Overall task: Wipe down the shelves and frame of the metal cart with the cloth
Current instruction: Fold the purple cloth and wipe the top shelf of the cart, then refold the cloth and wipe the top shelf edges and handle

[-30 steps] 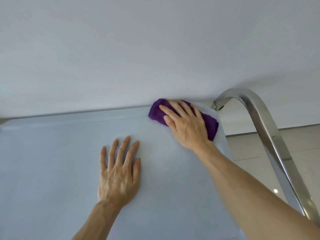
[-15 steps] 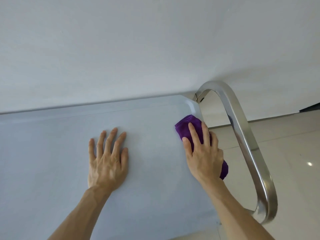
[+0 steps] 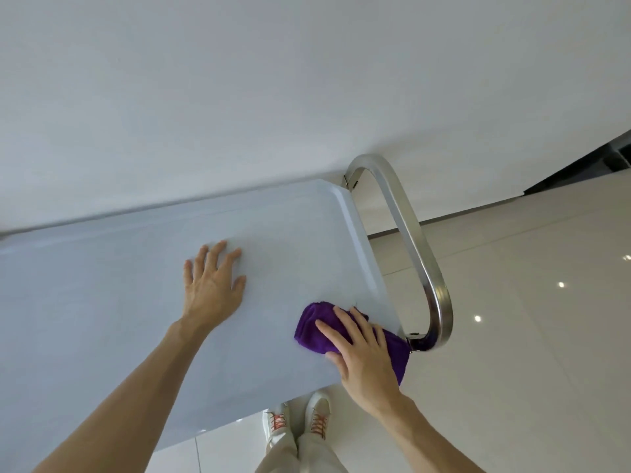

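The scene is bright and evenly lit, with soft, diffuse daylight tones and a faint bluish cast on the wall (image 3: 239, 80); shadows are weak, only a pale grey band under the wall's lower edge and a soft halo around the left hand (image 3: 213, 285) on the top shelf (image 3: 102, 319); the glossy floor (image 3: 529, 302) shows small, sharp white spots of reflected lamps; the metal handle (image 3: 420, 268) carries streaky highlights and dark mirrored patches; wide-angle distortion bends straight edges, strongest toward the borders; the forearms near the bottom look stretched; focus is fairly crisp throughout, with slight softness at the corners.
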Tool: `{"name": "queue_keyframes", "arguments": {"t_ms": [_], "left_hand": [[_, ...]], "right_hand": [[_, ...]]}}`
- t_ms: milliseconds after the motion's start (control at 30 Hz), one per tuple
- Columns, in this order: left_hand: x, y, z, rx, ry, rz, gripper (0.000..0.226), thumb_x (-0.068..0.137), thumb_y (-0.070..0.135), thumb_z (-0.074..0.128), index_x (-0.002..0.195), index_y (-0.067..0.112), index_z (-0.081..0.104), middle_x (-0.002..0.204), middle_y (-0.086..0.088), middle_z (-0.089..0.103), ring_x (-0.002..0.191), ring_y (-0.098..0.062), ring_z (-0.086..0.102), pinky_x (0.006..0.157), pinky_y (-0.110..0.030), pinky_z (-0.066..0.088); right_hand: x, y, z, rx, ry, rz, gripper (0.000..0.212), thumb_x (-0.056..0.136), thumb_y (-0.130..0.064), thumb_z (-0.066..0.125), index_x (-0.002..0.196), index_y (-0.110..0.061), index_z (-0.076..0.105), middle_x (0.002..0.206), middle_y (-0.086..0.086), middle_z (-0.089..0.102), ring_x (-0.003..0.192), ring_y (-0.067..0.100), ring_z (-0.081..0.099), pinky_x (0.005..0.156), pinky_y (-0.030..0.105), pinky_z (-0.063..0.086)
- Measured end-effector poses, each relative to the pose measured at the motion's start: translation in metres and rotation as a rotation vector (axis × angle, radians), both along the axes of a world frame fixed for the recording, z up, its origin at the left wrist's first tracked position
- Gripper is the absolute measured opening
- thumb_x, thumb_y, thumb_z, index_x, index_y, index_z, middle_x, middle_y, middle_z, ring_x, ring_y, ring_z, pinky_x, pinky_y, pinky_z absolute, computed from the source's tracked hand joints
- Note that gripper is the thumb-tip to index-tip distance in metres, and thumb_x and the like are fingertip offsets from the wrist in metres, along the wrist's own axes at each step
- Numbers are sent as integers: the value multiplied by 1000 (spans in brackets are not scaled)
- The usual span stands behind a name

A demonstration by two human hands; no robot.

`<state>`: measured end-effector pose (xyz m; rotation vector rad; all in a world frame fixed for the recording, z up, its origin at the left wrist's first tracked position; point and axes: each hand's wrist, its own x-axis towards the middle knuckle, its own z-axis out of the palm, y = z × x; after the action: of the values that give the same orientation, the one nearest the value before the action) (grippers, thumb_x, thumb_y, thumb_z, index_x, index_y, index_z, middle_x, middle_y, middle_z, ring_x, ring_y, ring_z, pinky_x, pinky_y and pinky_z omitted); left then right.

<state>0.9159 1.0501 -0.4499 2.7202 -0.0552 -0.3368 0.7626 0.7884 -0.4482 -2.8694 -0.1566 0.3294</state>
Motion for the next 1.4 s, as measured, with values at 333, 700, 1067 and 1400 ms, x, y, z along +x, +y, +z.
{"name": "queue_keyframes", "arguments": {"t_ms": [333,700,1067,1400], "left_hand": [[-54,-92,30,-217,17,-274,41,96,25,56,136,20,50,154,-7,33,140,-28,33,115,-45,24],[-77,-155,14,252,188,-527,63,97,51,42,152,46,12,164,2,-5,143,-52,-13,109,-74,8],[-54,-166,29,427,271,-641,81,91,53,56,152,47,2,163,0,-8,141,-57,-2,106,-67,29],[-53,-164,23,384,269,-640,84,91,50,59,152,47,2,163,0,-9,141,-57,-9,108,-72,23]], "right_hand": [[10,-14,94,189,-229,-101,42,101,-21,53,141,-32,50,140,-7,50,118,19,49,95,37,49],[27,-97,94,21,-312,-189,43,97,-26,63,140,-28,56,156,7,35,125,28,48,91,46,55],[153,-95,105,125,-263,-157,33,91,-33,63,123,-32,60,150,-2,37,89,33,66,71,42,58],[33,-105,51,303,-568,-282,29,100,-29,62,128,-30,63,153,7,37,133,23,48,88,36,60]]}}
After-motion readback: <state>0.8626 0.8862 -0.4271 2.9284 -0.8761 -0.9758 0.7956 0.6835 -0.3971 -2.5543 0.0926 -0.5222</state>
